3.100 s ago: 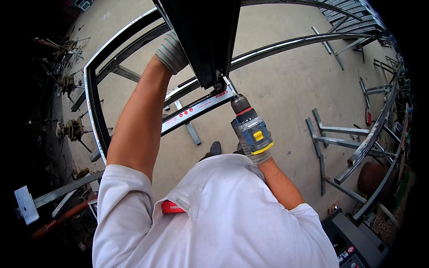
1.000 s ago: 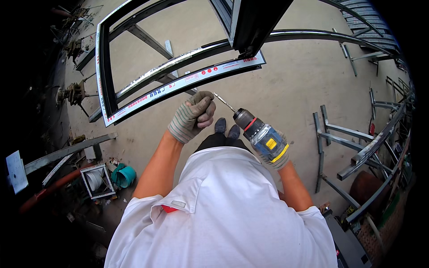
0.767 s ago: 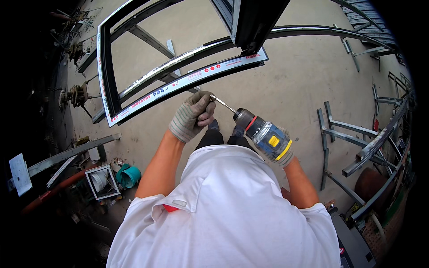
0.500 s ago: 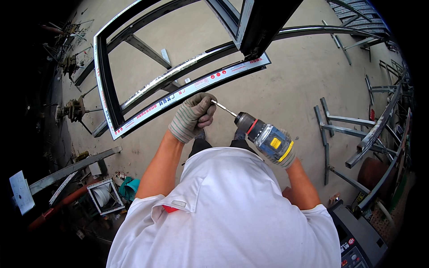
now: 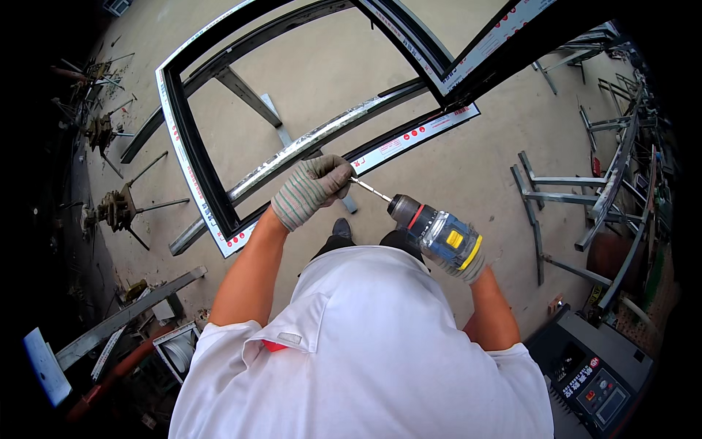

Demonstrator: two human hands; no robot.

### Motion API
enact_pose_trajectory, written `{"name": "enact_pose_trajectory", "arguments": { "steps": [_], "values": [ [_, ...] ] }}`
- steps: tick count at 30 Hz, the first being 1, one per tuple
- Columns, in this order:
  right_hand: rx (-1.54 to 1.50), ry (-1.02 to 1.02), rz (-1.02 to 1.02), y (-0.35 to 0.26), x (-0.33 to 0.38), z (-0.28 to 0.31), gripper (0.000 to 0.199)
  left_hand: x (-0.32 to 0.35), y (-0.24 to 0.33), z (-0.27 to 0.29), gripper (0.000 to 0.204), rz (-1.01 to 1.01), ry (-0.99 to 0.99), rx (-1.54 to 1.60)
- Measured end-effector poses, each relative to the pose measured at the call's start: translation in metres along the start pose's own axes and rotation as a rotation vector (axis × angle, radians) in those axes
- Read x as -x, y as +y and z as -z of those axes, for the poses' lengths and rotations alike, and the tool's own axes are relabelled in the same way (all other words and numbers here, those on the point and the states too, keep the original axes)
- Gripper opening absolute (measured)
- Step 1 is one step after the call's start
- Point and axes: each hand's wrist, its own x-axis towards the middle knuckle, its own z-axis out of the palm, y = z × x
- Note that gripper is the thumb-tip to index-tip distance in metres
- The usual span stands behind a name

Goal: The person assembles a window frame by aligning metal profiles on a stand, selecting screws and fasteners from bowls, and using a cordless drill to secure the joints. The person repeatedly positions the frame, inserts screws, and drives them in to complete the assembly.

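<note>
My right hand [image 5: 468, 265], in a striped knit glove, is wrapped round a blue and black cordless drill [image 5: 447, 235] with yellow trim. From its chuck a long, thin driver bit [image 5: 373, 189] points up and left. My left hand [image 5: 311, 189], gloved too, is closed in a pinch at the tip of that bit. What sits between thumb and fingers is too small and hidden to make out. Just beyond the left hand lies a black window frame [image 5: 409, 139] with printed white film. A second black section [image 5: 497, 55] rises from its right corner.
A grey metal bar [image 5: 314, 143] runs under the frame. Steel stands [image 5: 563, 190] are at the right, a grey machine with a control panel [image 5: 603, 395] at the lower right. Rusty clamp-like stands [image 5: 117, 211] and scrap lengths [image 5: 139, 311] lie along the left.
The view has shifted, so the frame now appears lower and further right. Both hands keep the bit tip and the drill together; I have stepped slightly nearer the frame.
</note>
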Motion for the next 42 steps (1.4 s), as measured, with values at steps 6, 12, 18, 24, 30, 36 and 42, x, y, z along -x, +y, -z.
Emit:
{"name": "enact_pose_trajectory", "arguments": {
  "steps": [6,12,18,24,30,36,42],
  "values": [
    [-0.227,0.184,0.012,-0.045,-0.036,0.036,0.044,0.008,0.013,0.019,0.025,-0.061,0.015,-0.329],
    [-0.545,0.045,-0.155,-0.031,-0.048,0.040,0.045,0.003,0.029,0.014,0.022,-0.026,0.062,-0.375],
    [-0.470,-0.018,-0.108,-0.012,-0.060,0.053,0.047,-0.010,0.044,0.001,0.021,0.070,0.119,-0.396],
    [-0.021,-0.155,-0.022,0.030,-0.045,0.038,0.046,-0.022,0.036,-0.002,0.019,0.087,0.067,-0.256],
    [-0.236,-0.236,0.020,0.048,-0.039,0.016,0.047,-0.031,0.022,0.003,0.031,0.095,0.061,0.079],
    [-1.462,-0.349,-0.473,-0.011,-0.070,0.024,0.044,-0.045,0.023,0.009,0.040,0.082,0.037,0.431],
    [-2.526,-0.273,-0.721,-0.077,-0.097,0.006,0.047,-0.069,0.015,0.025,0.042,0.120,-0.018,0.504]
  ]
}}
